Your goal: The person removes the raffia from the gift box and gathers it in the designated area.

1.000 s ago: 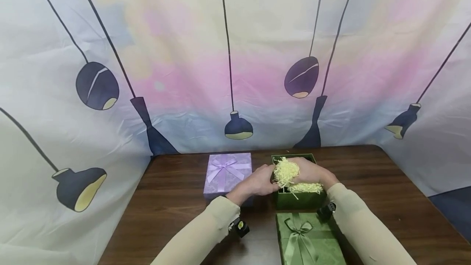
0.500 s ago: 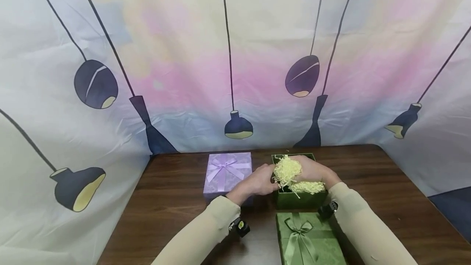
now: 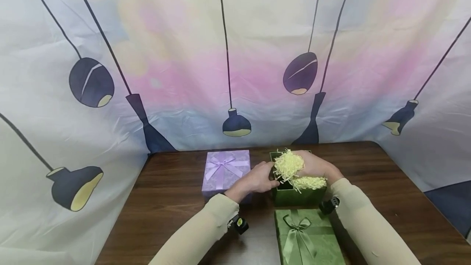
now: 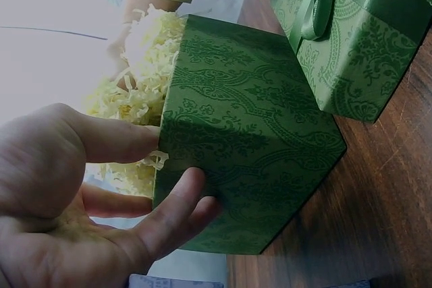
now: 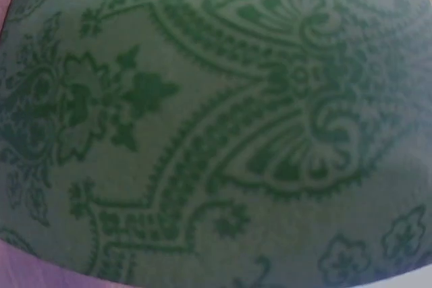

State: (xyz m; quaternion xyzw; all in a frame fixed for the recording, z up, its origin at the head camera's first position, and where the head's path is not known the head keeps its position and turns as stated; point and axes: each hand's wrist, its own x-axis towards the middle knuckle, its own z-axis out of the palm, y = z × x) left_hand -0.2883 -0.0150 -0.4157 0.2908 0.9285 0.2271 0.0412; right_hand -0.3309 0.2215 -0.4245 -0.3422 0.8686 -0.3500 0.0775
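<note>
The green box (image 3: 299, 198) stands without its lid, pale yellow paper shreds (image 3: 288, 165) heaped at its opening. My left hand (image 3: 257, 178) grips the box's left wall; in the left wrist view the hand (image 4: 101, 193) has its thumb and some fingers on either side of the rim of the green box (image 4: 243, 133). My right hand (image 3: 312, 164) is at the shreds over the box, its fingers hidden behind them. Patterned green box surface (image 5: 202, 126) fills the right wrist view.
A purple box (image 3: 226, 173) with a ribbon bow stands left of the green box. A green lid with a bow (image 3: 305, 236) lies in front, on the wooden table (image 3: 173, 199). Behind the table hangs a cloth (image 3: 191, 72) printed with lamps.
The heap of shreds and my right hand have risen slightly at the box's opening. My left hand keeps its place at the left wall. The head view has shifted slightly.
</note>
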